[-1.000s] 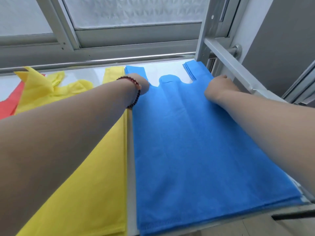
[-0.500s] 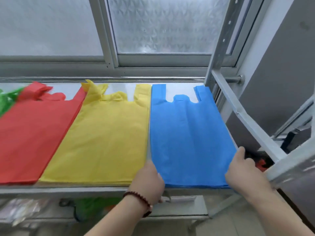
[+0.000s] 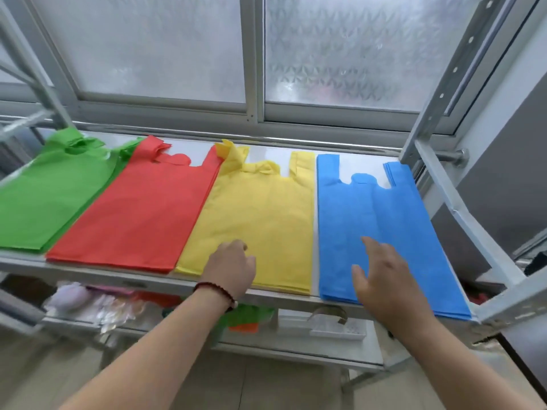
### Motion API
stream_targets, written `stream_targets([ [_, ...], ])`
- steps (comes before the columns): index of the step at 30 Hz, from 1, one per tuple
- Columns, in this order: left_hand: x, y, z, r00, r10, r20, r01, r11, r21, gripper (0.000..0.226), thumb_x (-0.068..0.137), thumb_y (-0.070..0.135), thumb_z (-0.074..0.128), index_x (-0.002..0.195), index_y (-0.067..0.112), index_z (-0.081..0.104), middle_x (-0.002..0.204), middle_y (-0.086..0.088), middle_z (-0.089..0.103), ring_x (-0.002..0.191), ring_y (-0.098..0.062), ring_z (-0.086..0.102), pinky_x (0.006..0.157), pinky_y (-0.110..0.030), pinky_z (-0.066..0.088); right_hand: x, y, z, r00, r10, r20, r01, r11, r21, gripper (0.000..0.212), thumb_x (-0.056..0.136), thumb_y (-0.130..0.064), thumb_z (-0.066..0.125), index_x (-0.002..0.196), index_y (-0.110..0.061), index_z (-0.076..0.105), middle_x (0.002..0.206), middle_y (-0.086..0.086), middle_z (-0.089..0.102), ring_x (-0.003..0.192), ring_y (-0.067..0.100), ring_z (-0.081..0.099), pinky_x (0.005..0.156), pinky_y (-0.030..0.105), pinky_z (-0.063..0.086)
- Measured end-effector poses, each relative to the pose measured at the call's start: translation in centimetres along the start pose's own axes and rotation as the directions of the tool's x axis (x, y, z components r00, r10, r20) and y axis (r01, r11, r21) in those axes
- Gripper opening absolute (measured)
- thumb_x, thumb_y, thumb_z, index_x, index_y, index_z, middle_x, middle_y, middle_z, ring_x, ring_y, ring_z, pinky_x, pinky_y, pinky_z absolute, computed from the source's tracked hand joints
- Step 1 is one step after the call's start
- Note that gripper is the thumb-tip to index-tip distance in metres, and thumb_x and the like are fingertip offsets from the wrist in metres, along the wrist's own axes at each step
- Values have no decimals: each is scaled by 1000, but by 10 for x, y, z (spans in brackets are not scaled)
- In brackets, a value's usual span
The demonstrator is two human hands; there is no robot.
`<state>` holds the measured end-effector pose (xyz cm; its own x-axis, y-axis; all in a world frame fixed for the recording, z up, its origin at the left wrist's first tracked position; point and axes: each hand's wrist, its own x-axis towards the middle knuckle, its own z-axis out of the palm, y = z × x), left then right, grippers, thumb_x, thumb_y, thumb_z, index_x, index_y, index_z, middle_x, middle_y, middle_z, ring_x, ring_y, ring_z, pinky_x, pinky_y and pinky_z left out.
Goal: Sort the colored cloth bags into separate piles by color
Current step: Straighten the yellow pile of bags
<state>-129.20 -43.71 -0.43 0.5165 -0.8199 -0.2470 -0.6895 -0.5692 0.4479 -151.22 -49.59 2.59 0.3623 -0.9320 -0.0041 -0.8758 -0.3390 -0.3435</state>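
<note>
Green bags lie stacked at the shelf's left end, their right edge tucked under the red pile. Next come the yellow pile, then the blue pile, a thin strip of white shelf between them. Over the yellow pile's near edge sits the left hand, fingers curled under, gripping nothing visible, a beaded bracelet at its wrist. The right hand hovers over the blue pile's near part, fingers straight and spread.
</note>
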Motion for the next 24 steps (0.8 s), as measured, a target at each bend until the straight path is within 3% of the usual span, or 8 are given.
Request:
stream_targets([
  [3, 28, -47, -10, 999, 41, 4, -41, 990, 135, 51, 96, 29, 41, 143, 12, 31, 150, -12, 29, 139, -28, 25, 112, -41, 29, 11, -43, 33, 969, -80, 232, 53, 991, 120, 45, 96, -24, 44, 137, -7, 39, 134, 10, 50, 122, 24, 48, 98, 33, 41],
  [7, 59, -80, -15, 997, -33, 76, 19, 984, 176, 63, 95, 37, 43, 148, 13, 18, 157, -9, 13, 145, -31, 8, 118, -44, 17, 32, -71, 70, 946, 113, 305, -137, 989, 58, 28, 94, -24, 44, 115, -5, 45, 118, 15, 51, 104, 28, 46, 91, 38, 43],
  [10, 71, -89, -22, 997, -64, 50, 56, 989, 134, 54, 95, 29, 41, 144, 11, 25, 150, -8, 30, 139, -33, 23, 112, -45, 27, 45, -83, 77, 898, 367, 245, -401, 910, 106, 36, 93, -19, 42, 122, 2, 38, 120, 18, 49, 108, 33, 47, 93, 38, 39],
  [13, 75, -82, -32, 990, -110, 93, 99, 988, 117, 46, 96, 25, 36, 140, 12, 31, 142, -7, 41, 131, -33, 30, 102, -42, 32, 62, -88, 84, 788, 551, 275, -611, 755, 240, 44, 88, -16, 44, 125, 5, 33, 114, 18, 48, 104, 32, 49, 89, 38, 40],
  [16, 85, -79, -33, 981, -103, 167, 86, 991, 106, 45, 95, 25, 38, 137, 9, 33, 134, -12, 49, 124, -32, 44, 100, -37, 36, 76, -96, 83, 728, 569, 384, -680, 673, 292, 42, 90, -15, 44, 128, 3, 38, 116, 16, 51, 94, 25, 48, 85, 36, 43],
  [18, 90, -81, -38, 974, -114, 197, 114, 993, 9, 47, 93, 22, 40, 137, 8, 33, 126, -14, 55, 116, -33, 52, 98, -38, 44, 78, -101, 80, 723, 536, 435, -678, 670, 302, 26, 95, -13, 41, 118, -1, 46, 107, 13, 51, 91, 24, 45, 78, 31, 41],
  [21, 85, -85, -48, 967, -93, 237, 123, 985, -117, 49, 93, 20, 42, 140, 7, 32, 129, -13, 52, 101, -28, 58, 76, -33, 51, 75, -104, 78, 748, 496, 440, -655, 654, 377, 14, 96, -11, 39, 103, -5, 50, 88, 8, 47, 87, 24, 47, 75, 30, 39],
  [24, 68, -90, -54, 971, -27, 237, 53, 993, -103, 52, 95, 23, 42, 143, 7, 30, 133, -14, 50, 97, -28, 60, 62, -26, 47, 67, -96, 76, 749, 468, 469, -661, 580, 477, 9, 96, -13, 45, 92, -6, 50, 89, 12, 51, 83, 28, 56, 71, 35, 52],
])
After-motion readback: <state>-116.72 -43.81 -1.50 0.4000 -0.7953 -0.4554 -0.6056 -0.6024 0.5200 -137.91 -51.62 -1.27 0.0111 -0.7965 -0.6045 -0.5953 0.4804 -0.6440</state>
